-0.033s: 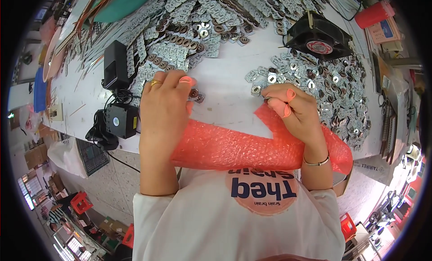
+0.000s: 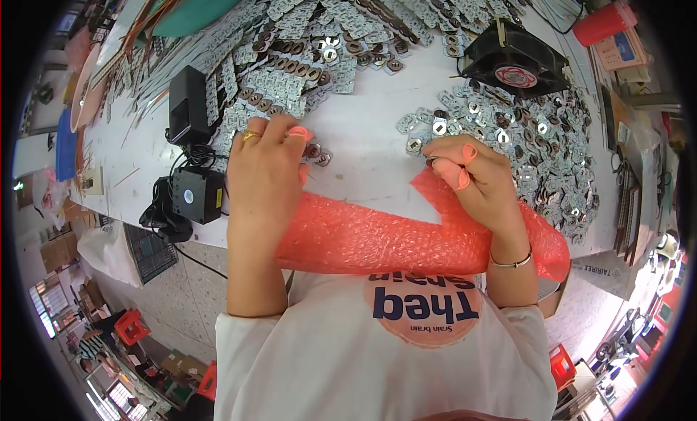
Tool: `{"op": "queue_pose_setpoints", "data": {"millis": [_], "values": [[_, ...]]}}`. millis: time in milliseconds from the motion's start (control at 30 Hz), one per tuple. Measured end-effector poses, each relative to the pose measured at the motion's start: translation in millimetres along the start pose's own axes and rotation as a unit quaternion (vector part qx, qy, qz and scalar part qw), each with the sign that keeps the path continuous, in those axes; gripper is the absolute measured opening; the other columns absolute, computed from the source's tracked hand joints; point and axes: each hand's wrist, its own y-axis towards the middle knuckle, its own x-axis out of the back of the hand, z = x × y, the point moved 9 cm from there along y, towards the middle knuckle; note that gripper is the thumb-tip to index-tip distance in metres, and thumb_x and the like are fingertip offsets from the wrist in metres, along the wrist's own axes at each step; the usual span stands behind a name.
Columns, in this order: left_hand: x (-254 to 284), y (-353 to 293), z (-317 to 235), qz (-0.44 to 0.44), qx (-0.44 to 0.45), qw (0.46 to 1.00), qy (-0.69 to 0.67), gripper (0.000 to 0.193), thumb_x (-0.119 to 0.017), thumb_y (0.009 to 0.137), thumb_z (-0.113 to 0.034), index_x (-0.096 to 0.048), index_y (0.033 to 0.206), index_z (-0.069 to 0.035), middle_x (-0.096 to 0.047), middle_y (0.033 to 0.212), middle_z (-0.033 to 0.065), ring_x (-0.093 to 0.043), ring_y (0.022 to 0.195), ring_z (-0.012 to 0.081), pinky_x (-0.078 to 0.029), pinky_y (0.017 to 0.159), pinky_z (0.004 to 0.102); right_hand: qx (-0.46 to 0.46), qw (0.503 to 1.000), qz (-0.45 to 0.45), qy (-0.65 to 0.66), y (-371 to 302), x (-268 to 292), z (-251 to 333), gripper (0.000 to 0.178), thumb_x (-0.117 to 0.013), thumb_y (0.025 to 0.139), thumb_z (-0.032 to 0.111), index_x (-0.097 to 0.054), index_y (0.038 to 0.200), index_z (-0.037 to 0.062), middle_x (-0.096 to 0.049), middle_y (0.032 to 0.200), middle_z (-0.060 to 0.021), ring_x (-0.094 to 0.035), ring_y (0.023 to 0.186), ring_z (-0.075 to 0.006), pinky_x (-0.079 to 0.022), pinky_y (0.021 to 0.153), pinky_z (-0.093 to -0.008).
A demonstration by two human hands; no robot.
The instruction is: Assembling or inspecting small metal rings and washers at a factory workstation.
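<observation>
My left hand (image 2: 265, 170) is curled with its fingers bent down at the edge of the strips of small grey plates (image 2: 272, 87). Pink finger cots cover its index finger and thumb; its fingertips and anything between them are hidden. Beside them lie a few loose plates with round metal centres (image 2: 321, 158). My right hand (image 2: 475, 174), also in pink finger cots, pinches a small dark metal piece (image 2: 430, 161) between thumb and finger, next to a heap of loose plates (image 2: 537, 141). Red bubble wrap (image 2: 385, 236) lies along the near table edge under both wrists.
A black fan (image 2: 515, 58) stands at the far right, above the heap. On the left are a tall black box (image 2: 187, 105), a smaller black box (image 2: 198, 194) and tangled cables. A red cylinder (image 2: 604, 23) sits at the far right corner. Stools stand on the floor.
My left hand's fingers have shifted very slightly at the strips. My right hand keeps its pinch in the same place.
</observation>
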Motion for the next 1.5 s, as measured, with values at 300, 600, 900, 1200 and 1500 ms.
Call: {"op": "queue_pose_setpoints", "data": {"millis": [300, 600, 900, 1200, 1500], "values": [[12.7, 15.7, -26.7, -0.025, -0.065, 0.982, -0.174, 0.022, -0.069, 0.069, -0.006, -0.061, 0.09, -0.003, -0.062, 0.091, 0.0088, -0.058, 0.088, 0.0295, -0.043, 0.077, 0.0398, -0.045, 0.998, -0.033, 0.037, -5.7, 9.0, -11.7, 0.011, -0.056, 0.09, 0.009, -0.063, 0.091, 0.0004, -0.065, 0.084, -0.0082, -0.059, 0.066, -0.0124, -0.047, 0.06, -0.0237], [-34.2, 57.3, -78.4, 0.051, -0.137, 0.969, -0.199, 0.018, -0.064, 0.08, -0.008, -0.062, 0.097, -0.003, -0.063, 0.09, 0.0131, -0.06, 0.08, 0.0312, -0.048, 0.069, 0.0353, -0.119, 0.987, -0.098, 0.055, -8.0, 29.9, -27.2, 0.017, -0.05, 0.094, 0.015, -0.059, 0.09, 0.0012, -0.063, 0.075, -0.0049, -0.051, 0.055, -0.0063, -0.042, 0.052, -0.0201], [-48.0, 55.4, -78.1, 0.11, -0.074, 0.902, -0.41, 0.017, -0.061, 0.086, -0.009, -0.062, 0.101, -0.002, -0.065, 0.089, 0.0097, -0.058, 0.068, 0.0175, -0.046, 0.064, 0.0271, -0.145, 0.984, -0.084, 0.058, -9.9, 35.6, -28.8, 0.015, -0.052, 0.093, 0.014, -0.059, 0.087, 0.0019, -0.06, 0.071, -0.0024, -0.051, 0.056, -0.0066, -0.042, 0.052, -0.0206], [-50.9, 52.4, -85.3, 0.145, -0.123, 0.875, -0.446, 0.022, -0.068, 0.079, -0.018, -0.059, 0.086, 0.0, -0.059, 0.062, 0.0164, -0.058, 0.054, 0.0307, -0.044, 0.051, 0.0359, -0.064, 0.998, 0.028, 0.004, -5.8, 23.1, -20.5, 0.016, -0.058, 0.086, 0.017, -0.063, 0.083, 0.0029, -0.06, 0.067, -0.0089, -0.059, 0.059, -0.0225, -0.046, 0.055, -0.0295], [-75.7, 36.5, -96.6, 0.331, -0.038, 0.685, -0.648, 0.01, -0.063, 0.086, -0.007, -0.061, 0.092, 0.0, -0.064, 0.075, 0.0074, -0.06, 0.067, 0.0108, -0.047, 0.058, 0.0227, -0.153, 0.963, 0.096, 0.202, -14.7, 12.5, -13.9, 0.019, -0.057, 0.091, 0.015, -0.061, 0.081, -0.0001, -0.058, 0.059, -0.003, -0.05, 0.046, -0.0086, -0.037, 0.045, -0.0214]]}}
